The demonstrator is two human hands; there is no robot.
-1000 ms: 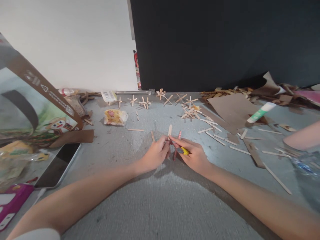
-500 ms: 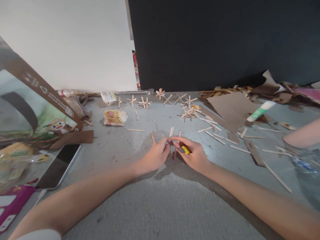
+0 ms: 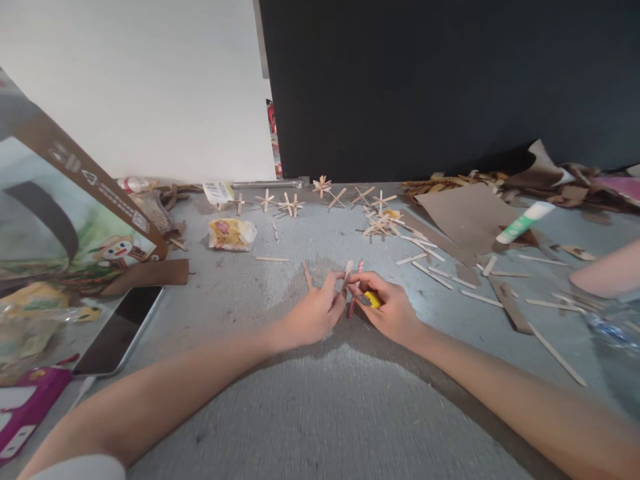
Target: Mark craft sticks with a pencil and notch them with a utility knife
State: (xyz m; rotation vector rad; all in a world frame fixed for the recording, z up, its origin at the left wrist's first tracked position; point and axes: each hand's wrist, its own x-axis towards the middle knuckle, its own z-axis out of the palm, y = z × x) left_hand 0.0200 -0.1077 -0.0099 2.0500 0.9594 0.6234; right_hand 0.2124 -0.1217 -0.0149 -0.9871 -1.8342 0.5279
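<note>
My left hand [image 3: 316,312] is closed, pinching a wooden craft stick [image 3: 349,269] that points up and away from me. Close beside it, my right hand [image 3: 395,313] is wrapped around a yellow and dark box cutter [image 3: 373,299], its fingertips at the craft stick. Whether the blade touches the wood is too small to tell. A thin red-and-white striped stick [image 3: 361,265] shows between the hands, partly hidden by my right fingers. Another craft stick [image 3: 307,273] lies just beyond my left knuckles.
Star-shaped craft-stick pieces [image 3: 321,187] line the back by the dark panel [image 3: 450,87]. Loose sticks [image 3: 433,275], cardboard [image 3: 467,217] and a glue stick [image 3: 525,223] lie right, near another person's arm [image 3: 607,270]. At left are a phone [image 3: 120,332], paper bag [image 3: 75,167] and small packet [image 3: 231,235].
The craft stick in my left hand has shifted slightly right and now leans that way, nearer my right fingers. My left fingers have moved with it. My right hand stays almost in place.
</note>
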